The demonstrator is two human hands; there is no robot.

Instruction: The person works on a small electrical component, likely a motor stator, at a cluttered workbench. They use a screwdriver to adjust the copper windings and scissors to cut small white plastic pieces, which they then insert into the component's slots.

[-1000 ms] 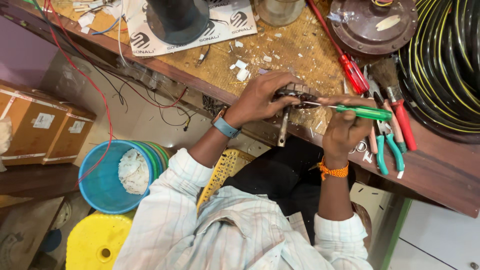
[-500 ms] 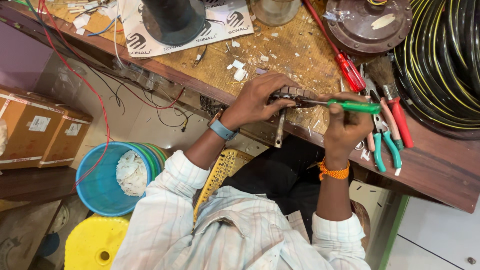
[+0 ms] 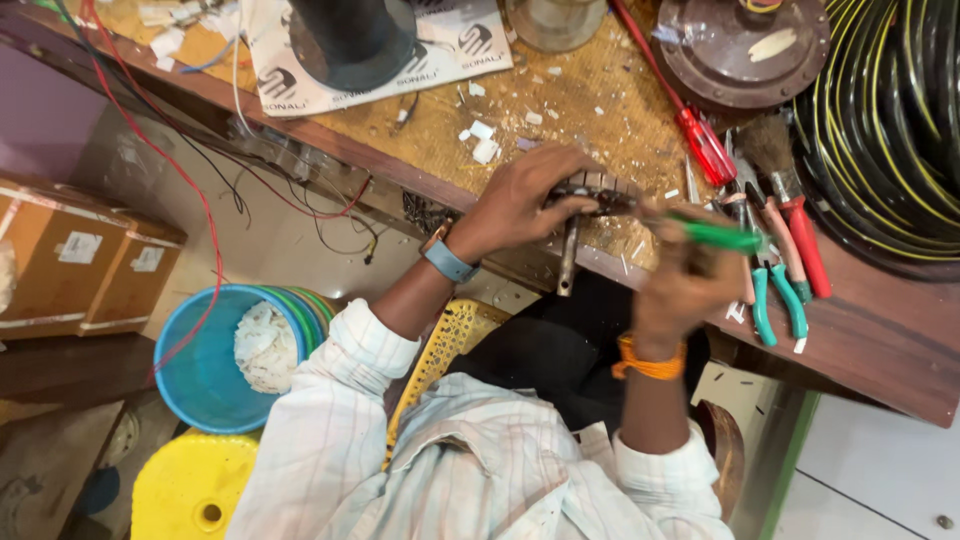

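Left hand [image 3: 515, 205] fingers grip small dark part [image 3: 590, 195] at table [image 3: 880, 340] edge: hold it steady. Right hand [image 3: 685, 285] fingers wrap green-handled tool [image 3: 715, 235]: turn slowly, keep tip straight.

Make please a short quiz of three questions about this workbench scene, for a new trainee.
1. True or false: the left hand rests on a small dark metal part at the bench edge.
2. What colour is the handle of the tool in the right hand?
A. red B. green C. black
3. Which container stands on the floor, left of the person?

Key
1. True
2. B
3. The blue bucket
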